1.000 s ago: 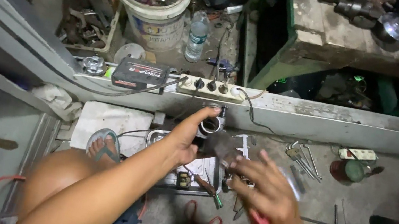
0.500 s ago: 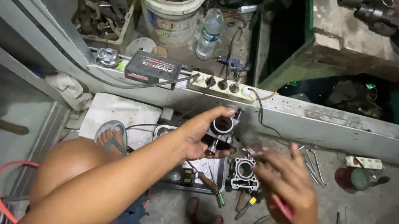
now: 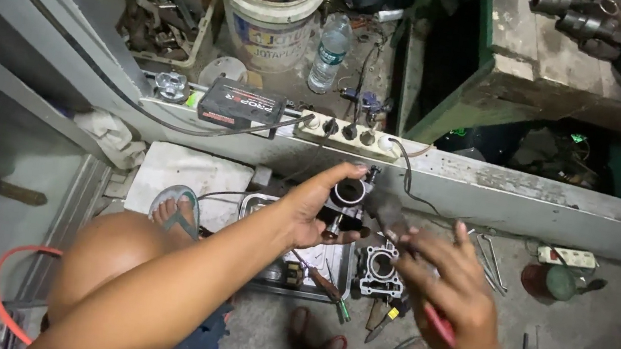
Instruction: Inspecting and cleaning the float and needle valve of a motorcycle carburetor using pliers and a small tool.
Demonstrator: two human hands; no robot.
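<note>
Halfway-ish: left hand [image 3: 313, 215] gripping the carburetor [image 3: 348, 198], right hand [image 3: 444, 286] clenching a red-handled tool [image 3: 438, 327], cylinder block [image 3: 378, 269] untouched below.

The carburettor body [image 3: 348, 198] in my left hand [image 3: 305, 214] is dull cast metal with a dark, greasy film. The tool [image 3: 439, 324] in my right hand [image 3: 444, 286] has a glossy red plastic handle. Below, the cylinder block [image 3: 378, 269] is rough grey cast metal, sitting beside a scuffed, shiny metal tray [image 3: 257, 207]. The floor [image 3: 562, 340] is rough, stained concrete. The bucket [image 3: 271, 23] is smooth white plastic; the bottle [image 3: 332, 52] is clear plastic.
</note>
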